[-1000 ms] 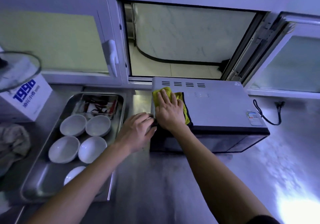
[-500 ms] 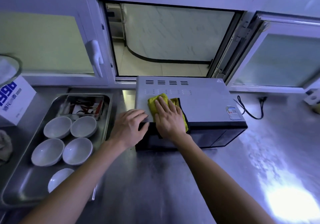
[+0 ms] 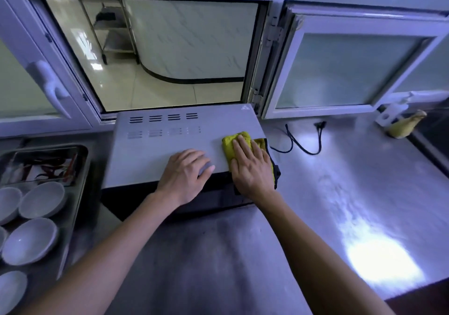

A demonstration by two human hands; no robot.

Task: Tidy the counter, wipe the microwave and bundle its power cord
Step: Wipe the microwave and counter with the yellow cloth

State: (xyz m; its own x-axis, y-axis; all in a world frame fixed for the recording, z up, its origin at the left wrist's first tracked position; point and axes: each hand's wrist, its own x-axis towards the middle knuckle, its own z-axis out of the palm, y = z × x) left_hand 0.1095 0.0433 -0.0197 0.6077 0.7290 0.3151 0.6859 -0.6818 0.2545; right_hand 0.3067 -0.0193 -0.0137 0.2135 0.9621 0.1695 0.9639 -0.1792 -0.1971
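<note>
A grey microwave with a dark front stands on the steel counter below an open window. My right hand lies flat, fingers straight, pressing a yellow cloth onto the right end of the microwave's top. My left hand rests on the top near its front edge, fingers loosely bent, holding nothing. The black power cord lies loose on the counter to the right of the microwave, its plug near the window frame.
A metal tray at the left holds several white bowls and a clear box of red chillies. A yellow object lies at the far right by a dark edge. Bright glare marks the steel counter at the right.
My right hand has slid the yellow cloth from the left part of the microwave top to its right end. My left hand has moved from the left front corner onto the top's middle.
</note>
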